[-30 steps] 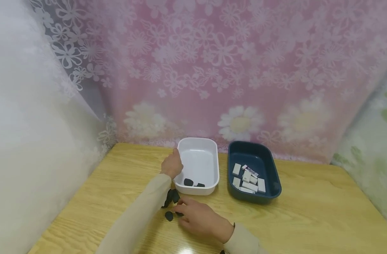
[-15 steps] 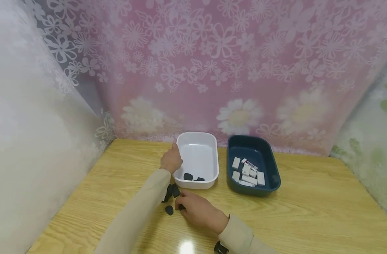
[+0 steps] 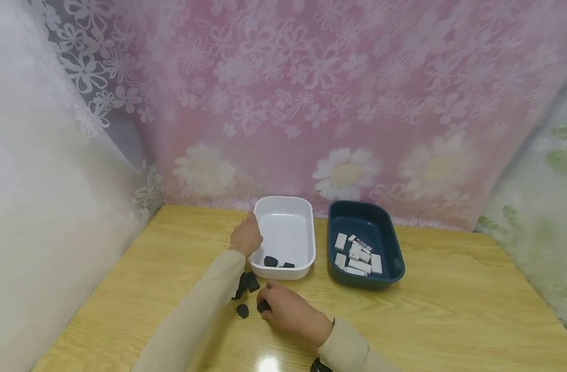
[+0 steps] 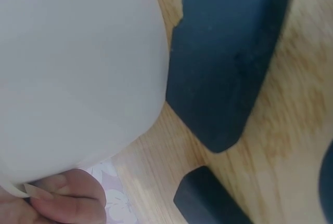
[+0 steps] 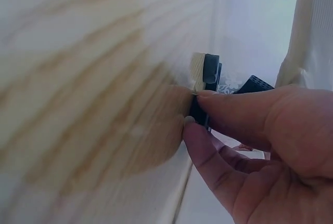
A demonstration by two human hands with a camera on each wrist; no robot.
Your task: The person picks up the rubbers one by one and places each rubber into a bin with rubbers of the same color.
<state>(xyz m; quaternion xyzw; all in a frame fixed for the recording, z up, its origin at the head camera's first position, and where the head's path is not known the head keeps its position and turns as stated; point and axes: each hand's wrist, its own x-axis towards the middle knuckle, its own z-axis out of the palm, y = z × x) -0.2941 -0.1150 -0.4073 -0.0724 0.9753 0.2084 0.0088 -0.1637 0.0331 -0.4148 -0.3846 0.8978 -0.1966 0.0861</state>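
My left hand [image 3: 246, 237] grips the left rim of a white plastic basin [image 3: 309, 227]; the left wrist view shows its curled fingers [image 4: 67, 198] at that rim. In front of the basin, my right hand [image 3: 288, 310] pinches a small black flat piece [image 5: 199, 112] between thumb and finger, close to the tabletop. A rounded black piece [image 3: 243, 310] lies just left of these fingertips. Another black piece [image 3: 252, 282] is near the basin's front left corner, partly beside my left sleeve. Inside the basin, black pieces [image 3: 271, 261] lie at the near end.
A navy basin [image 3: 395, 237] stands to the right, holding several white blocks [image 3: 359, 265] and one with a printed sleeve. Both basins are on a wood-grain table [image 3: 450, 289], below a pink flowered curtain [image 3: 283, 103]. A chipped dark piece [image 4: 223, 63] lies against the white basin.
My right hand's fingers have closed on the black piece, which they were reaching over before. My left hand stays on the basin's rim. The head view has shifted slightly.
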